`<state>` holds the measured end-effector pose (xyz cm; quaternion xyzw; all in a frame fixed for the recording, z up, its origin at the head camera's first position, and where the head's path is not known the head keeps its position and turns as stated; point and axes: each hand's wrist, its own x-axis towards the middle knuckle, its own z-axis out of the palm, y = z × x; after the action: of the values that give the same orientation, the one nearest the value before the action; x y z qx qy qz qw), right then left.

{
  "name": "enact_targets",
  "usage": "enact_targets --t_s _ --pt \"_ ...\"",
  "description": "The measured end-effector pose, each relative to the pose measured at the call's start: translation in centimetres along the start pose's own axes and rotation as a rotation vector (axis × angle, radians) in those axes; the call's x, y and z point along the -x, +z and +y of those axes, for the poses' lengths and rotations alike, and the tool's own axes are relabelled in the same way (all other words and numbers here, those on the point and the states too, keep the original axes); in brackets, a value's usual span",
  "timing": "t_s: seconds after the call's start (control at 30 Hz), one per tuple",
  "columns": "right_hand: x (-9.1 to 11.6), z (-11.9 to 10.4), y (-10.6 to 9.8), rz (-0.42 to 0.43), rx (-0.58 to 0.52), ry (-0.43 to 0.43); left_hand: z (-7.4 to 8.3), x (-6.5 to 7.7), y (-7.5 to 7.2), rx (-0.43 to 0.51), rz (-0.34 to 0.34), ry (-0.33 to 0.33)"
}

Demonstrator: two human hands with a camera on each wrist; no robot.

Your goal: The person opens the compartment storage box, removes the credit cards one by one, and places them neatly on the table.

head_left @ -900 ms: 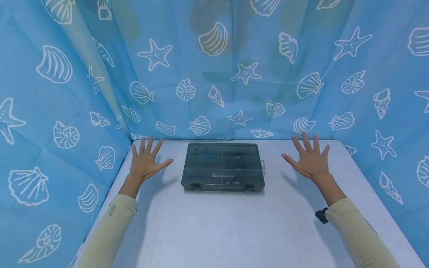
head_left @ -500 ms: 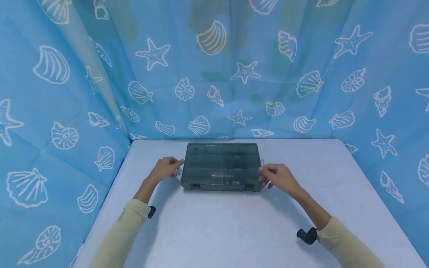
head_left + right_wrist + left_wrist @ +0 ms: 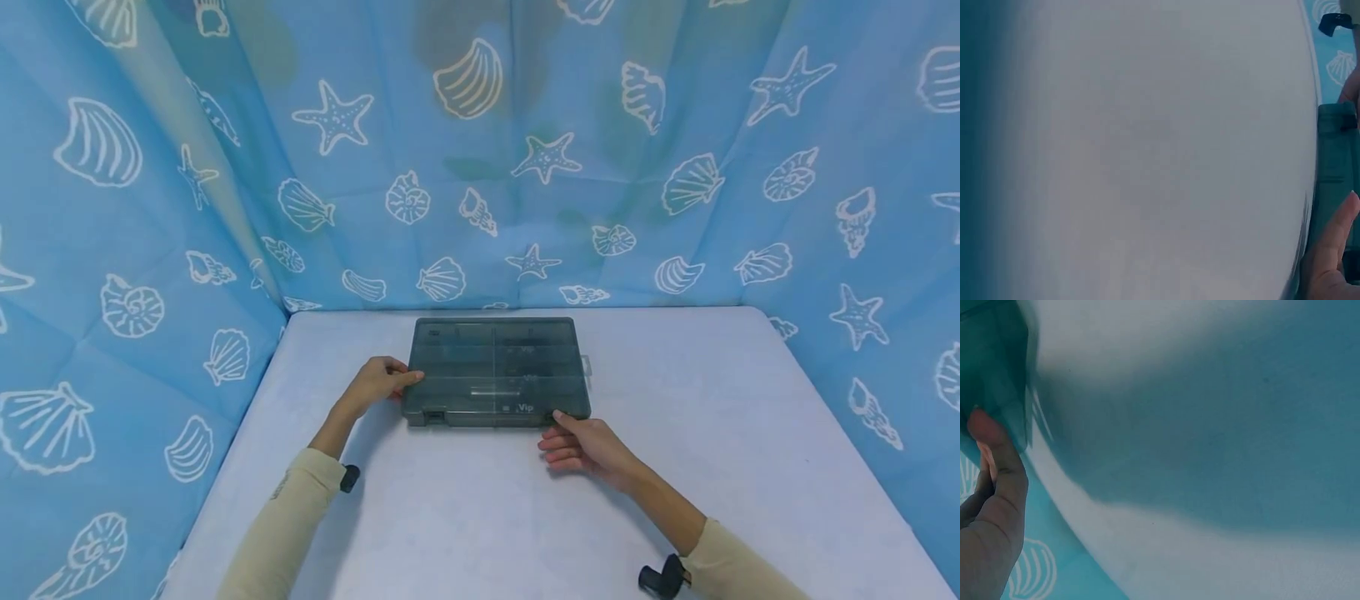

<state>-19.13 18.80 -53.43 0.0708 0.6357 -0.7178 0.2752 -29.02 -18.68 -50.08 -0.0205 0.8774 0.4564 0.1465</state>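
Note:
A flat, see-through dark compartment box [image 3: 457, 354] lies on the table, its lid down and two latches along the near edge. At its left side my left hand [image 3: 375, 383] grips the edge, thumb on the lid and the other fingers down beside the wall. My right hand [image 3: 588, 446] is at the front right corner: the thumb touches the right latch [image 3: 551, 418] while the fingers extend loosely below the front edge. In the left wrist view the thumb overlaps the box's corner [image 3: 1000, 369]. The right wrist view catches the box's front wall [image 3: 1330, 165] at its right border.
A white cloth covers the table [image 3: 465, 517]. Blue curtains [image 3: 480, 208] with shell and starfish prints hang behind it and along both sides. A clear hanging tab [image 3: 587, 365] sticks out from the box's right side.
Both hands came in from being spread wide over the table. The left took hold of the box's left edge; the right reached its right side, then slid to the front right latch. The box stays put.

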Motion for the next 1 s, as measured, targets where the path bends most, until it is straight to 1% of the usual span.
enact_targets --t_s 0.07,0.17,0.3,0.37,0.43,0.53,0.63,0.73,0.83,0.93,1.0 --pt "-0.3 0.3 0.1 -0.007 -0.085 0.024 0.1 0.1 0.0 0.013 0.002 -0.002" --pt "-0.4 0.5 0.1 -0.036 -0.192 0.026 0.3 0.3 -0.1 0.022 0.004 0.001" --pt "-0.4 0.5 0.2 -0.090 -0.275 0.023 0.5 0.5 -0.2 0.032 0.007 0.006" --pt "-0.5 0.5 0.3 -0.113 -0.280 0.018 0.5 0.6 -0.4 0.035 0.008 0.013" --pt "-0.6 0.6 0.5 -0.115 -0.281 0.016 0.3 0.5 -0.5 0.039 0.010 0.023" --pt "-0.8 0.7 0.8 -0.084 -0.266 0.019 0.3 0.5 -0.6 0.038 0.016 0.032" --pt "-1.0 0.8 1.3 -0.022 -0.256 0.030 0.3 0.5 -0.7 0.030 0.019 0.032" --pt "-1.1 0.7 1.9 -0.010 -0.252 0.062 0.3 0.6 -0.7 0.014 0.023 0.030" --pt "-1.4 0.6 3.4 -0.054 -0.241 0.104 0.2 0.5 -0.6 0.013 0.027 0.024" --pt "-2.2 0.4 5.9 -0.110 -0.221 0.135 0.1 0.3 -0.4 0.029 0.022 0.026" --pt "-2.8 0.3 7.8 -0.143 -0.214 0.135 0.0 0.2 -0.1 0.050 0.017 0.030"
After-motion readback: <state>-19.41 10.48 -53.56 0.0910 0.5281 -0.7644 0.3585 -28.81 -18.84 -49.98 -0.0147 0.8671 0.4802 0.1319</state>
